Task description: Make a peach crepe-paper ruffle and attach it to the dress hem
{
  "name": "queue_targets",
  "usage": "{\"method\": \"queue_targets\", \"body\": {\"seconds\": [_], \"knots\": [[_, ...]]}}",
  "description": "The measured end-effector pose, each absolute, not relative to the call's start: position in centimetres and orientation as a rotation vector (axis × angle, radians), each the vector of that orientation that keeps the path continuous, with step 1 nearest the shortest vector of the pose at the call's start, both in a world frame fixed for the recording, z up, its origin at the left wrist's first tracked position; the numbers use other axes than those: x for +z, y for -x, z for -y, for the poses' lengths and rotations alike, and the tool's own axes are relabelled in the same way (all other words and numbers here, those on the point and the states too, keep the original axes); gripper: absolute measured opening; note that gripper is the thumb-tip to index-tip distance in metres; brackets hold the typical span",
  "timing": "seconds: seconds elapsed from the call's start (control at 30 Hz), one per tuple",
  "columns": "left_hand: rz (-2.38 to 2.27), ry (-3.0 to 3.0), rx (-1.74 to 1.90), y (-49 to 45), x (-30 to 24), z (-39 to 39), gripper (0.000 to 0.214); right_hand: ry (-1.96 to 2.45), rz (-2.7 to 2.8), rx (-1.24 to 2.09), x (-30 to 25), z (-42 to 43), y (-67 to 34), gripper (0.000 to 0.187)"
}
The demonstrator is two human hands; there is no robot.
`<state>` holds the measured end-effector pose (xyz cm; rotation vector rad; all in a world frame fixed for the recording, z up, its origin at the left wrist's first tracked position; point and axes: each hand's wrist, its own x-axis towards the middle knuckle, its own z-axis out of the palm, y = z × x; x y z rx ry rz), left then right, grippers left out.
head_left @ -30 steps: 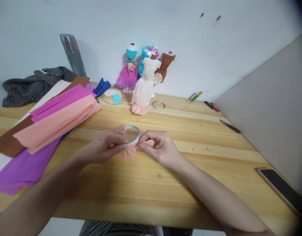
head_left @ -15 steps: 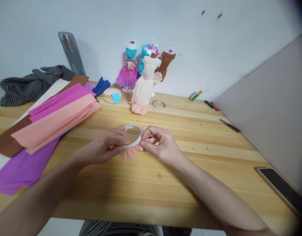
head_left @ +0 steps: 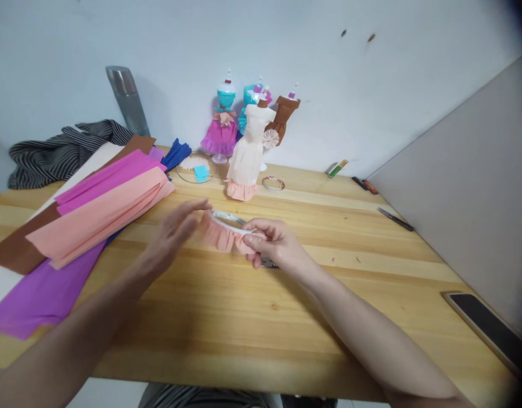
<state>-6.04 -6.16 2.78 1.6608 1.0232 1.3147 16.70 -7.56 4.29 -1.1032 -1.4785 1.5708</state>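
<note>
My right hand (head_left: 267,241) pinches a white tape roll (head_left: 227,217) at its right side, thumb in front. From the roll's near edge hangs a gathered strip of peach crepe paper (head_left: 225,238), its left end smeared by motion. My left hand (head_left: 176,229) is at the left of the roll with its fingers stretched out and apart. Its fingertips come close to the ruffle; whether they touch it I cannot tell. A small metallic thing (head_left: 269,262) shows under my right hand, mostly hidden.
Crepe paper sheets (head_left: 99,209) lie stacked at left, before a striped cloth (head_left: 69,150) and a bottle (head_left: 127,99). Small dress forms in paper dresses (head_left: 249,150) stand by the wall. A bracelet-like ring (head_left: 273,183), a craft knife (head_left: 396,219) and a phone (head_left: 484,326) lie rightward.
My left hand has let go of the tape roll and moved left, fingers opening. The roll has tilted, showing more of the peach ruffle, and my right hand has shifted its hold.
</note>
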Motion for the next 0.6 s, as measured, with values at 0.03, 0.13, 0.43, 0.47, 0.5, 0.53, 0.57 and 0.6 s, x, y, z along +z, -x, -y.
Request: {"method": "queue_targets", "body": {"seconds": [0.03, 0.13, 0.43, 0.47, 0.5, 0.53, 0.57, 0.6], "knots": [[-1.076, -1.488, 1.426, 5.9, 2.5, 6.0, 0.039, 1.106, 1.430, 1.547, 4.4, 7.5, -16.7, 0.035], [-1.190, -1.122, 1.382, 4.9, 1.9, 6.2, 0.027, 1.096, 1.312, 1.498, 4.5, 7.4, -16.6, 0.037], [-0.862, -1.125, 0.988, 1.1, 1.9, 9.4, 0.027, 1.055, 1.288, 1.588, 4.1, 8.8, -14.9, 0.038], [-0.871, -1.092, 1.024, 1.0, 2.0, 9.5, 0.026, 1.052, 1.289, 1.596, 4.0, 8.9, -14.8, 0.037], [-0.890, -1.057, 1.060, 1.0, 2.1, 9.6, 0.025, 1.051, 1.293, 1.596, 4.0, 8.9, -14.7, 0.036], [-0.910, -1.026, 1.091, 1.1, 2.1, 9.6, 0.024, 1.054, 1.301, 1.589, 4.0, 8.9, -14.7, 0.036], [-0.924, -1.002, 1.114, 1.1, 2.2, 9.6, 0.024, 1.062, 1.308, 1.575, 4.0, 8.9, -14.7, 0.035], [-0.932, -0.985, 1.122, 1.1, 2.2, 9.6, 0.024, 1.072, 1.315, 1.558, 4.0, 8.8, -14.8, 0.034]]}}
